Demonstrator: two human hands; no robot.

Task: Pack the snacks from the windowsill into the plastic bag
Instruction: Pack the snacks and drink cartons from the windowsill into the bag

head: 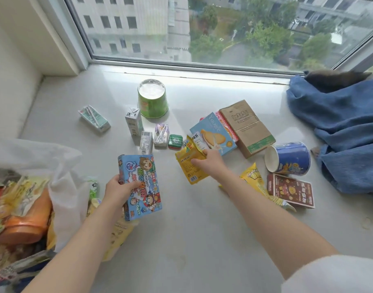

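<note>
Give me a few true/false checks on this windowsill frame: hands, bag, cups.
1. The left hand grips a blue cartoon snack box. True.
2. The right hand is empty. False: it pinches a yellow snack packet.
3. The plastic bag already holds snacks. True.
4. The blue paper cup stands upright. False: it lies on its side.
5. The green cup lies inside the bag. False: it sits on the windowsill near the window.
</note>
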